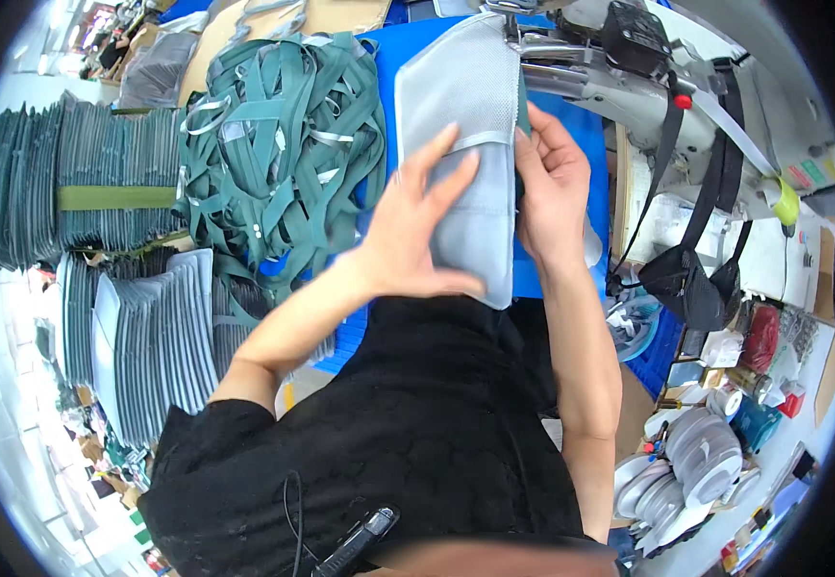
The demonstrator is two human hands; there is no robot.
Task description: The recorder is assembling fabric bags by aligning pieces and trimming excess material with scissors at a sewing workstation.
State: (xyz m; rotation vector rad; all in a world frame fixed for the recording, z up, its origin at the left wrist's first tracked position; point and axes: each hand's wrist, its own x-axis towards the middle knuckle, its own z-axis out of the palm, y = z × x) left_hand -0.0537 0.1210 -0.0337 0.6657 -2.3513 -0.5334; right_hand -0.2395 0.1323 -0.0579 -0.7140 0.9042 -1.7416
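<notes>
A light grey fabric piece (456, 87) with a mesh upper section and a smoother lower section lies lengthwise on the blue work surface (388, 48), its top end at the sewing machine's presser foot (511, 38). My left hand (417, 221) rests on its left part with fingers spread, thumb toward the bottom end. My right hand (552, 188) has its fingers curled at the right edge, thumb pressed near it, gripping a dark green layer (523, 117) that shows along that edge with the grey piece.
A heap of green straps (283, 144) lies left of the piece, beside stacked green panels (13, 183) and grey pieces (148, 356). The sewing machine (629, 67) stands at upper right with black straps (686, 269) hanging from it. Spools (696, 452) and other supplies crowd the lower right.
</notes>
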